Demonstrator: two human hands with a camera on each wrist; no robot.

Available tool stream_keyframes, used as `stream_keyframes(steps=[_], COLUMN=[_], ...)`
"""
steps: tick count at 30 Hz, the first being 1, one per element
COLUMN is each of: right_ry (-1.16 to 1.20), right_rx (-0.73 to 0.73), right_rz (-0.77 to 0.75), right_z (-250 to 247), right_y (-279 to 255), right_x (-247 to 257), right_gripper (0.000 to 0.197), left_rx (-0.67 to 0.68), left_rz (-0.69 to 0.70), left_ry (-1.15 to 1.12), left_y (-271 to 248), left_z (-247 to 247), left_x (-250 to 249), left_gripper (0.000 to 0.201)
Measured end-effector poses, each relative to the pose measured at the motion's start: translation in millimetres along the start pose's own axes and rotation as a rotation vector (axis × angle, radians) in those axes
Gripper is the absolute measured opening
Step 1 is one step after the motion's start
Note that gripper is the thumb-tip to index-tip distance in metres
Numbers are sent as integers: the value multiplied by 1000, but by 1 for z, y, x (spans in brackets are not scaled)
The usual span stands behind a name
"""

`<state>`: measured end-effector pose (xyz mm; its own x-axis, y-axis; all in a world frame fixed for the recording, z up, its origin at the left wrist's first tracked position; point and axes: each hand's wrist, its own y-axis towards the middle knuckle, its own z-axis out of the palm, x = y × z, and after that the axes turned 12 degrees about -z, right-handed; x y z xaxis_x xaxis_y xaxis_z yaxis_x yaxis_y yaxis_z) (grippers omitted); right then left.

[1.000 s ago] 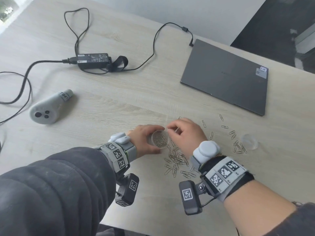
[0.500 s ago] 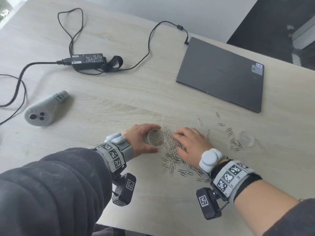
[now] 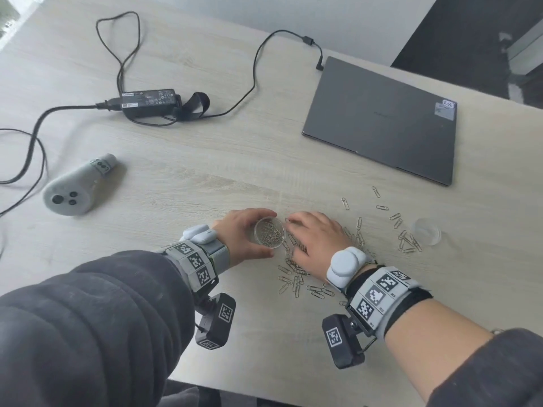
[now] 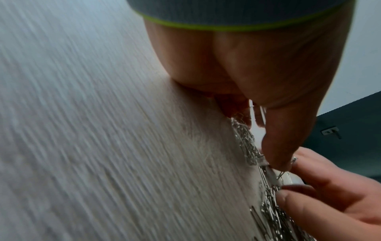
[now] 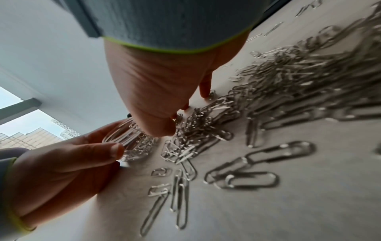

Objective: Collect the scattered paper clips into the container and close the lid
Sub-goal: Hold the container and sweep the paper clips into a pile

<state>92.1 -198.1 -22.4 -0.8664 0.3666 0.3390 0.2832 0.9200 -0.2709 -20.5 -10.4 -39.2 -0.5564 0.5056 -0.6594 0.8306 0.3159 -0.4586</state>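
My left hand [image 3: 244, 233] grips a small clear round container [image 3: 269, 232] that stands on the table, thumb on the near side and fingers on the far side. Several silver paper clips lie inside it. My right hand [image 3: 314, 233] lies palm down just right of it, fingertips on the table against a dense pile of paper clips [image 3: 293, 277]. In the right wrist view the fingers [image 5: 204, 88] point down into the clips [image 5: 288, 84] beside the container [image 5: 128, 138]. More clips [image 3: 407, 240] lie scattered further right, next to the clear lid [image 3: 426, 231].
A shut grey laptop [image 3: 382, 118] lies at the back right. A black power adapter [image 3: 148, 101] with long cables sits at the back left, and a grey hand controller [image 3: 73, 189] lies left of my hands. The table's front edge runs under my forearms.
My right hand left the container's mouth, dropped onto the clip pile to the right, and has slid back left against the container. My left hand kept its hold.
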Motion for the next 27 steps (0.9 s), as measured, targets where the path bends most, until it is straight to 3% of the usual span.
stream_keyframes(steps=[5, 10, 13, 17, 22, 27], right_ry=[123, 253, 363, 462, 546, 348], right_rx=[-93, -144, -139, -236, -330, -346], right_rz=[16, 129, 201, 284, 157, 185], right_z=[6, 2, 6, 6, -10, -17], right_y=[-20, -8, 0, -1, 2, -3], right_x=[-4, 11, 18, 22, 35, 11], right_gripper=[33, 30, 11, 15, 10, 25], left_rx=[12, 2, 1, -3, -11, -7], left_rz=[9, 15, 21, 24, 21, 26], left_ry=[21, 7, 8, 17, 28, 27], left_y=[1, 0, 1, 0, -2, -3], left_z=[0, 1, 1, 1, 0, -2], left_x=[-1, 1, 1, 1, -2, -6], left_gripper=[75, 75, 75, 75, 74, 73])
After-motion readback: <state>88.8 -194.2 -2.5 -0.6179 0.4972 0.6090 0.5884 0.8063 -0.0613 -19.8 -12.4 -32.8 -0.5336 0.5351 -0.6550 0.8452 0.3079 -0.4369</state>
